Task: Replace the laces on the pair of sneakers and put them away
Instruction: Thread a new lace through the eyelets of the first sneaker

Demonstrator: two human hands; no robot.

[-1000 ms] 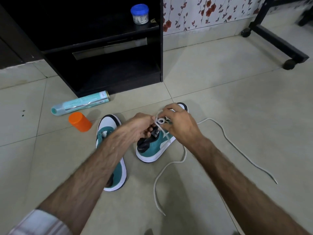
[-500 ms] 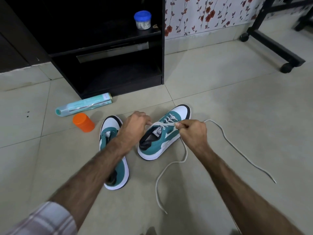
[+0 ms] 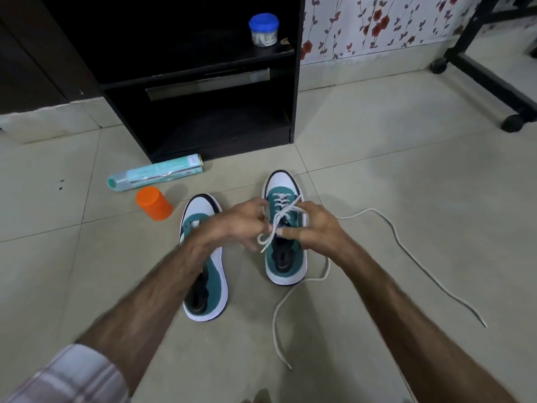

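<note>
Two teal and white sneakers stand side by side on the tiled floor, toes pointing away. The right sneaker (image 3: 286, 257) has a white lace (image 3: 278, 218) threaded through its eyelets. My left hand (image 3: 232, 225) and my right hand (image 3: 315, 228) meet above its tongue, each pinching an end of that lace. The left sneaker (image 3: 207, 274) is partly covered by my left forearm, so I cannot see whether it is laced. A second, loose white lace (image 3: 406, 251) trails over the floor to the right and curls back under my right wrist.
An orange cap (image 3: 154, 203) and a pale green spray can (image 3: 157, 175) lie left of the sneakers. Behind them stands a black open cabinet (image 3: 296, 91) holding a blue-lidded jar (image 3: 263, 29). A black wheeled frame (image 3: 494, 80) occupies the far right.
The right sneaker has turned from a slant to point straight away. My hands, pulled apart half a second ago, have come back together over the tongue with the lace ends crossing.
</note>
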